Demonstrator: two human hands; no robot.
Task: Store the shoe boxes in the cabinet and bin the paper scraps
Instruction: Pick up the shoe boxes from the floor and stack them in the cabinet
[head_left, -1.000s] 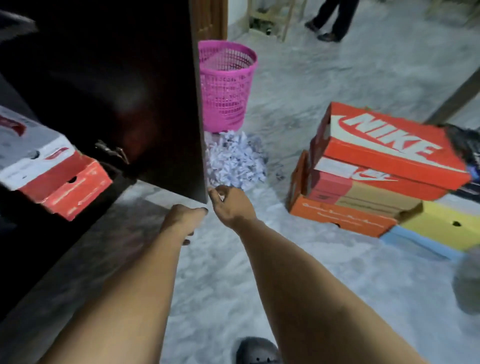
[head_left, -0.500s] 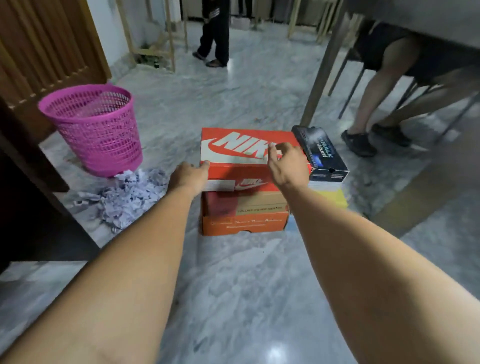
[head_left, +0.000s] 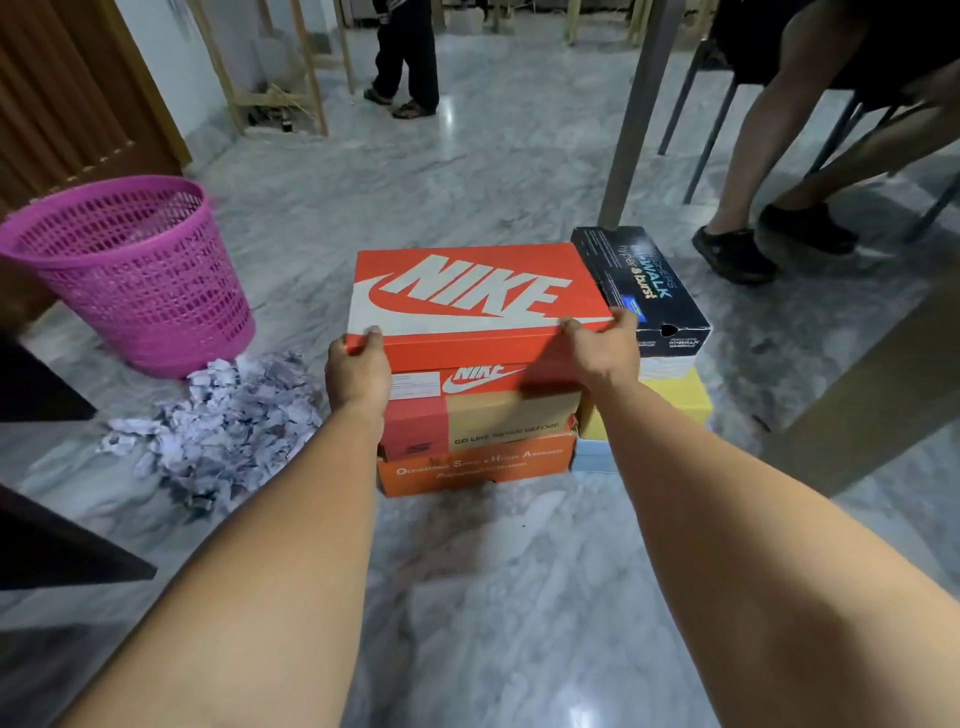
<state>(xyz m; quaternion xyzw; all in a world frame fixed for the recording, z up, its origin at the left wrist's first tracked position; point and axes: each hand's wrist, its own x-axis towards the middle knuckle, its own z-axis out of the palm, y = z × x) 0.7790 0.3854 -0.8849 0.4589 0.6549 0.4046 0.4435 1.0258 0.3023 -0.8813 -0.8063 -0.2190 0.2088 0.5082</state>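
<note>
A stack of shoe boxes stands on the marble floor ahead. On top lies an orange Nike box (head_left: 478, 296). My left hand (head_left: 358, 371) grips its near left corner and my right hand (head_left: 602, 356) grips its near right corner. Under it sit a red and tan box (head_left: 493, 415) and an orange box (head_left: 478, 467). A black shoe box (head_left: 644, 286) rests on a yellow box (head_left: 675, 400) to the right. A heap of paper scraps (head_left: 218, 431) lies on the floor by a pink mesh bin (head_left: 130, 270).
The dark cabinet's edge (head_left: 57, 545) juts in at the left. A table leg (head_left: 639, 114) stands behind the boxes. A seated person's legs (head_left: 753, 156) are at the right, and another person (head_left: 405, 57) stands at the back.
My view swung from the cabinet to the box stack. Both hands reached forward and closed on the near corners of the top Nike box.
</note>
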